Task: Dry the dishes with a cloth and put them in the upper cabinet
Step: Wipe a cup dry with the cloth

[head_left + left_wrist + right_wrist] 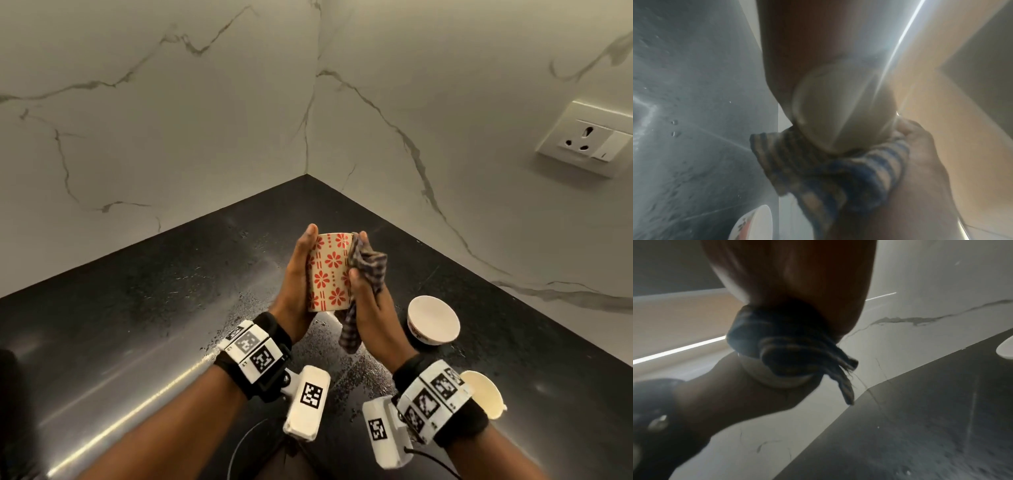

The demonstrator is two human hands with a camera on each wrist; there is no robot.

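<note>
**Now: patterned cup held upright between both hands above the bench**

Centrally in the head view, the cup (329, 272), cream with red flowers, stands with its long axis running up the frame, leaning slightly away from the camera, well above the black bench (144, 308). Its mouth cannot be made out; the left wrist view shows one flat round end (840, 110) facing the camera, blurred by glare. The left hand (297, 284) presses its palm and straight fingers along the cup's left side. The right hand (371, 305) holds the checked cloth (366, 267) against the cup's right side, thumb curled on the cloth; its other fingers are hidden behind cloth and cup. A tail of cloth hangs below the cup. To the right of centre in the head view a white bowl (433, 320) sits on the bench; a second cream dish (486, 394) at lower right is half hidden by the right wristband. Water droplets speckle the bench below the hands.
</note>
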